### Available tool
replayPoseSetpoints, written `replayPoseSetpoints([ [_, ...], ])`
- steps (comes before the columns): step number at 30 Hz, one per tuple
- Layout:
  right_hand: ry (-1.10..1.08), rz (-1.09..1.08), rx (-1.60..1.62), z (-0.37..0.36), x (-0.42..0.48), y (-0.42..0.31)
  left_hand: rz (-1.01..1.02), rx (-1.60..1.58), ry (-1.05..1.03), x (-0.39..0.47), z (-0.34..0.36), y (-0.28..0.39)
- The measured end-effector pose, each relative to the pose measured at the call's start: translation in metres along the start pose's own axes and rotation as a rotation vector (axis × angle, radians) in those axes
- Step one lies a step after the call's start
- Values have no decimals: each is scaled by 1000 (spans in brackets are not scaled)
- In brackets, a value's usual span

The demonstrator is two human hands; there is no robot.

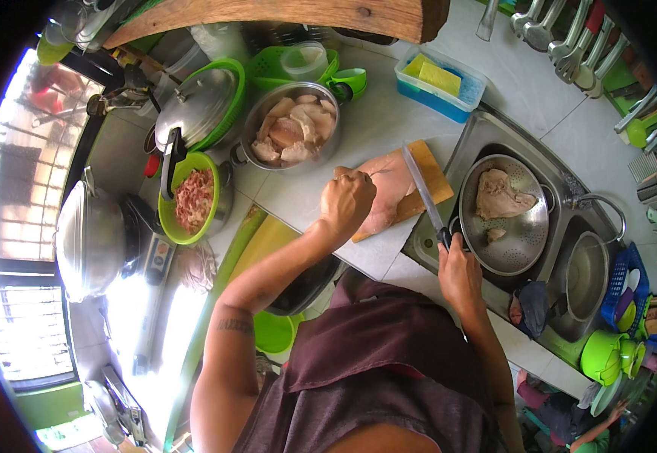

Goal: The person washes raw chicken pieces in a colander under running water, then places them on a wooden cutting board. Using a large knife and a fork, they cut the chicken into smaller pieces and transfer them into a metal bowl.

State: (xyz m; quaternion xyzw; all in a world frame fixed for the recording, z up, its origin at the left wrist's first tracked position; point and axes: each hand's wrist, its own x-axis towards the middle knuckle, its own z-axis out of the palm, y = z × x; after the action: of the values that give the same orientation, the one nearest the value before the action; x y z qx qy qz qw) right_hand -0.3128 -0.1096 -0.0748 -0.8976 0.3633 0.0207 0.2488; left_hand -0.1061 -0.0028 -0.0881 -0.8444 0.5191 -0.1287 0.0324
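My left hand (348, 195) is curled into a loose fist at the left side of a raw chicken breast (388, 181). Its fingertips are hidden, so I cannot tell whether it pinches the meat. The breast lies on a wooden cutting board (437, 180) near the counter's front edge. My right hand (459, 270) grips the black handle of a kitchen knife (423, 184). The blade points away from me, over the right part of the board along the meat's edge. Beyond my left hand, a metal pot (244, 130) holds several pale raw chicken pieces (288, 133).
Right of the board, a steel colander (509, 249) with chicken sits in the sink (475, 127). A plastic tub (407, 93) holds blue liquid and yellow sponges. Ground meat (193, 198) fills a green bowl (164, 218) at left. Another person (569, 410) is at lower right.
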Motion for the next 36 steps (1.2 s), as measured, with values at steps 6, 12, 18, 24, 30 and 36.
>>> replayPoseSetpoints([
  [6, -41, 3, 12, 1, 15, -7, 9, -55, -3, -3, 3, -1],
  [12, -95, 5, 29, 7, 54, -18, 9, -67, -1, -3, 3, 2],
  [18, -135, 39, 70, 14, 71, -24, -12, -54, 13, -5, 0, 5],
  [24, -158, 72, 10, -9, 13, -10, 17, -76, 31, -4, 0, 8],
  [30, -60, -24, 95, 20, 72, -15, 28, -71, -3, 0, 8, 4],
  [36, -105, 22, 75, -4, 17, -6, 20, -16, -10, 2, 7, 4],
])
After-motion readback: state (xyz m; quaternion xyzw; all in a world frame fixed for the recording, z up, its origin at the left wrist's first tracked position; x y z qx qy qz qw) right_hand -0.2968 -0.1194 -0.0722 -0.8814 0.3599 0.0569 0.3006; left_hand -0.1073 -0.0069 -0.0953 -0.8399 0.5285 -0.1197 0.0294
